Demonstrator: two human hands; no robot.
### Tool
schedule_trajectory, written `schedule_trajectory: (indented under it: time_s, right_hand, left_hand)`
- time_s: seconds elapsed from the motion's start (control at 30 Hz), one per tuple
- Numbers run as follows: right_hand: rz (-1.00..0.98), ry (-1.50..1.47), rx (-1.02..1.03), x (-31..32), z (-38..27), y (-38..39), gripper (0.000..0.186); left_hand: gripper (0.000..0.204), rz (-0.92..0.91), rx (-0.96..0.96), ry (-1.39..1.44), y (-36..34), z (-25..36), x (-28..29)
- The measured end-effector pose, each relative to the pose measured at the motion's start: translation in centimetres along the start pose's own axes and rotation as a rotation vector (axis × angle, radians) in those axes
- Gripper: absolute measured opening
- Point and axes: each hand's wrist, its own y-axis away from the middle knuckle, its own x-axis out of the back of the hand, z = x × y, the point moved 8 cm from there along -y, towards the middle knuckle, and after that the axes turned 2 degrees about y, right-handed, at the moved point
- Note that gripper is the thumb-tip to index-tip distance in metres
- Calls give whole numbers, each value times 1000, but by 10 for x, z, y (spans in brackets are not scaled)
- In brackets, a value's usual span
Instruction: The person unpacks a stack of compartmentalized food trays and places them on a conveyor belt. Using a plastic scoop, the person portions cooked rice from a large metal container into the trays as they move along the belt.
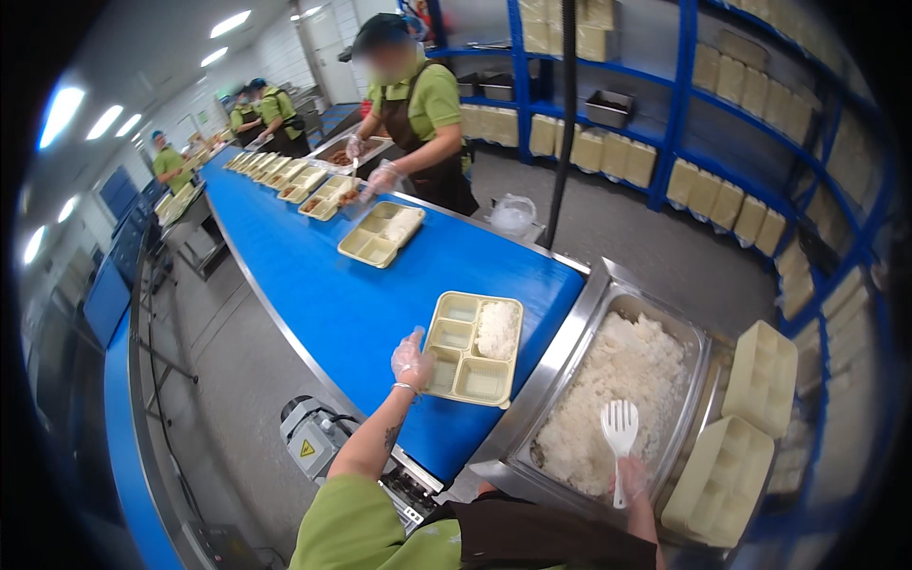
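My left hand (pixel 411 361), in a clear glove, grips the left edge of a cream compartment meal tray (pixel 463 348) at the near end of the blue conveyor belt (pixel 328 299). White rice (pixel 496 330) fills the tray's far right compartment; its other compartments hold no food. In my gloved right hand (pixel 631 478) is a white slotted rice paddle (pixel 619 429), its head up, over a steel pan (pixel 700 375) heaped with cooked rice (pixel 608 380). My fingers wrap its handle. Farther up the belt lies another tray (pixel 370 249) with rice in one compartment.
Stacks of cream trays (pixel 719 483) stand right of the rice pan. Across the belt, a co-worker (pixel 418 114) reaches over a filled tray (pixel 328 197). Several trays line the belt beyond. Blue shelves (pixel 679 104) hold more trays. A motor (pixel 313 439) sits beside the belt's near left edge.
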Motion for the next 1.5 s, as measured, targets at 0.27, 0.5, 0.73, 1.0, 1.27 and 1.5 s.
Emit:
schedule_trajectory:
  time_s: [0.27, 0.5, 0.73, 1.0, 1.27, 1.5]
  right_hand:
    - [98, 23, -59, -3, 35, -14, 18]
    - [78, 82, -4, -11, 36, -16, 18]
    - [123, 24, 28, 45, 121, -56, 26]
    - [566, 836, 319, 51, 19, -51, 46]
    - [245, 902, 16, 20, -2, -20, 45]
    - [185, 202, -29, 50, 54, -13, 32]
  left_hand:
    - [34, -253, -368, -232, 108, 51, -55]
    - [16, -118, -272, -336, 22, 28, -84]
    - [23, -255, -44, -535, -57, 33, -113]
    - [45, 42, -525, -292, 14, 175, -132]
    - [25, -299, -1353, 538, 312, 360, -212]
    - [19, -577, -1595, 520, 410, 384, -221]
